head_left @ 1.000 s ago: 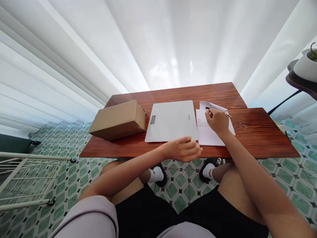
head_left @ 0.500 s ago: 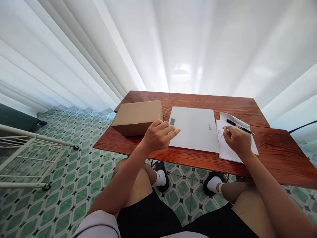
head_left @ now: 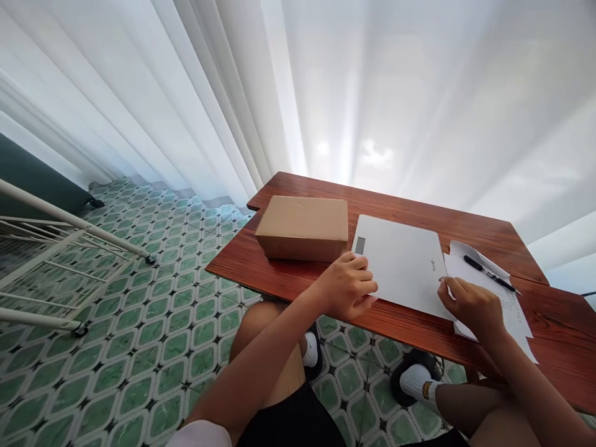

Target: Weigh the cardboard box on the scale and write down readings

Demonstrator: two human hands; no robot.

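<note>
Table: box beside scale, pen seemingly on paper

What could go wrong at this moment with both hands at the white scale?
The scale lies close to the table front edge, and both the left hand and right hand grip its near corners; a pull could slide it off. The pen rests loose on paper beside it and might roll.

Matt brown cardboard box, smooth white scale, reddish grained wooden table, white paper sheets, glossy tiled floor
</note>
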